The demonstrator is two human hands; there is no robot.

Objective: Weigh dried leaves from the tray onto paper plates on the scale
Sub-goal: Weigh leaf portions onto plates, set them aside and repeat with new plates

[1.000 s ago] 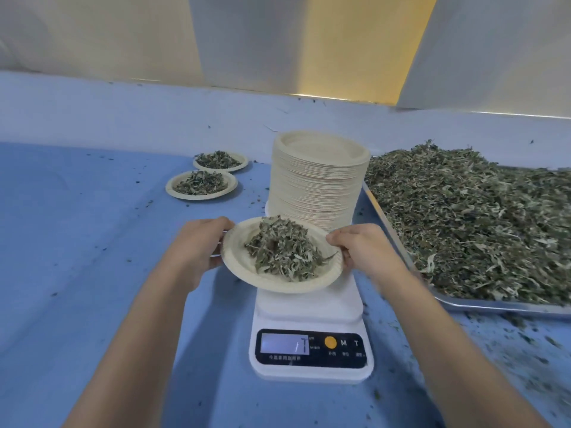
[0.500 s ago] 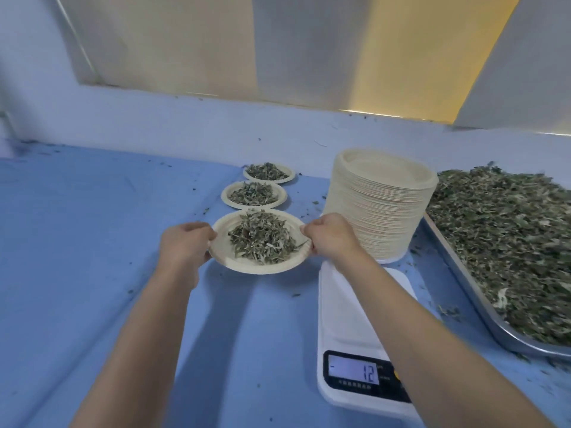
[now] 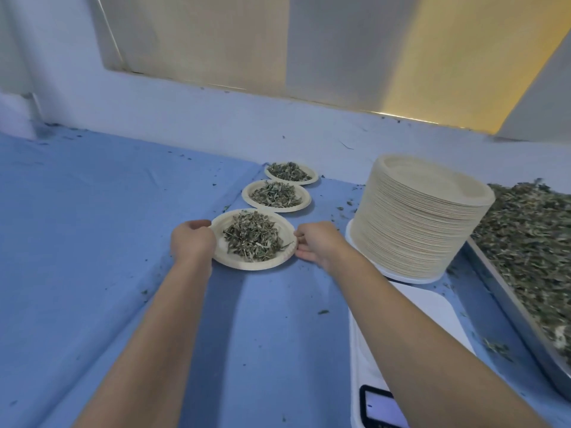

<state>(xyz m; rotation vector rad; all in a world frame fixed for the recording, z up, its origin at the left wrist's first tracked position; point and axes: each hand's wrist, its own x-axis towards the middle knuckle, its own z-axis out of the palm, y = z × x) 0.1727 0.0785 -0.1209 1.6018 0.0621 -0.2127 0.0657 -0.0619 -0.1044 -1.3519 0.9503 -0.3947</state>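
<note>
Head view: L hand (image 3: pixel 193 242) and R hand (image 3: pixel 315 244) grip opposite rims of leaf-filled plate (image 3: pixel 247 264) at blue cloth (image 3: pixel 92 242), just before two other filled plates (image 3: pixel 275 209); plate stack (image 3: pixel 414 230), scale (image 3: pixel 435 304), tray (image 3: pixel 506 307) to the right.

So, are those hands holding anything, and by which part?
Yes. Both hold the round beige paper plate of dried green leaves by its rim: the left hand grips its left edge and the right hand pinches its right edge.
</note>
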